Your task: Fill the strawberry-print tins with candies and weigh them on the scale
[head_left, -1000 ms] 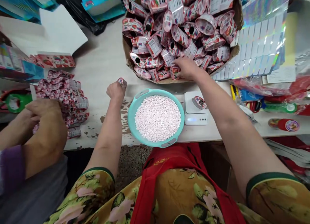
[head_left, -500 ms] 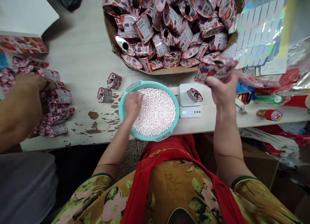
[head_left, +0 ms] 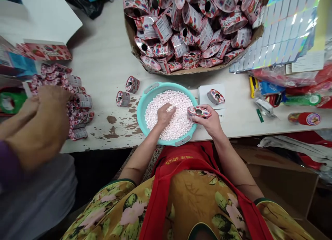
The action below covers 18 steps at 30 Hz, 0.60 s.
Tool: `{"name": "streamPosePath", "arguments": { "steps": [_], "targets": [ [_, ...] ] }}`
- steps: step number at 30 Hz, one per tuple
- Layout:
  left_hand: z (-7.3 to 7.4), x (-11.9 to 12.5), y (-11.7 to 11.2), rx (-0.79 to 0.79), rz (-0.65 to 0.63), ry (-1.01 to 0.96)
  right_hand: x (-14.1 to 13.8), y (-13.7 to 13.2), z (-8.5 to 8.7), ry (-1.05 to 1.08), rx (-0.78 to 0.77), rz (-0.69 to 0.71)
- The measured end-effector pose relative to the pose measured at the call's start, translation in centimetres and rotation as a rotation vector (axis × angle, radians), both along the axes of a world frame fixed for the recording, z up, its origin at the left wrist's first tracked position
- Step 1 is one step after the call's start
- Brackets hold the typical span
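My left hand (head_left: 165, 114) rests in the teal basin (head_left: 150, 94) of small pink-white candies (head_left: 178, 103), its fingers curled round a few of them. My right hand (head_left: 210, 120) holds a small strawberry-print container (head_left: 198, 112) over the basin's right rim, its round hole facing up. Another such container (head_left: 215, 96) lies on the white scale (head_left: 204, 91) just behind my right hand. Two more containers (head_left: 132, 84) (head_left: 122, 98) stand on the table left of the basin.
A cardboard box (head_left: 135, 49) heaped with strawberry-print containers sits behind the basin. Another person's hands (head_left: 38, 119) work at a pile of filled containers (head_left: 77, 101) on the left. Holographic sheets (head_left: 280, 36), red bags and tools lie at the right. The table top is chipped near its front edge.
My right hand has come down from mid-air with the container to the basin's right rim. My left hand has moved from the basin's left side to its middle and gathered candies.
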<state>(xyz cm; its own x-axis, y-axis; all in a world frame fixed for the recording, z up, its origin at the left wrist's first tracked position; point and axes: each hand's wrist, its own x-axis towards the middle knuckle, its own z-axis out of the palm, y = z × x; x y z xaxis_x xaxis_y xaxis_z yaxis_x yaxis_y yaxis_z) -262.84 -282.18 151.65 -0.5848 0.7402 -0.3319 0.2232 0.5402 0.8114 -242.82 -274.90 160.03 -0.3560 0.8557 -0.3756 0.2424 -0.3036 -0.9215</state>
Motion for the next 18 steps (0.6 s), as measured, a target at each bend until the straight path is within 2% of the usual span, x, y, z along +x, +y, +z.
{"name": "streamPosePath", "arguments": {
  "steps": [2,4,8,10,13,16,18],
  "targets": [
    [1.1,-0.4,-0.3,0.082,0.188,-0.300,-0.8,-0.8,0.0,-0.055,0.107,0.051],
    [3.0,-0.6,-0.5,0.202,0.303,-0.568,-1.7,-1.7,0.0,-0.104,0.221,0.113],
    [7.6,-0.2,-0.4,0.461,0.315,-0.834,-4.1,-3.6,0.1,-0.189,0.371,0.259],
    [8.9,0.3,-0.1,0.527,0.329,-0.888,-5.3,-4.4,0.1,-0.240,0.401,0.305],
    [9.3,1.1,0.2,0.601,0.361,-0.895,-6.6,-4.9,0.0,-0.344,0.414,0.333],
    [8.7,1.4,0.5,0.649,0.401,-0.842,-7.0,-4.9,0.0,-0.392,0.412,0.341],
    [8.3,1.4,0.8,0.626,0.425,-0.808,-7.0,-4.8,0.1,-0.401,0.413,0.339]
  ]
}}
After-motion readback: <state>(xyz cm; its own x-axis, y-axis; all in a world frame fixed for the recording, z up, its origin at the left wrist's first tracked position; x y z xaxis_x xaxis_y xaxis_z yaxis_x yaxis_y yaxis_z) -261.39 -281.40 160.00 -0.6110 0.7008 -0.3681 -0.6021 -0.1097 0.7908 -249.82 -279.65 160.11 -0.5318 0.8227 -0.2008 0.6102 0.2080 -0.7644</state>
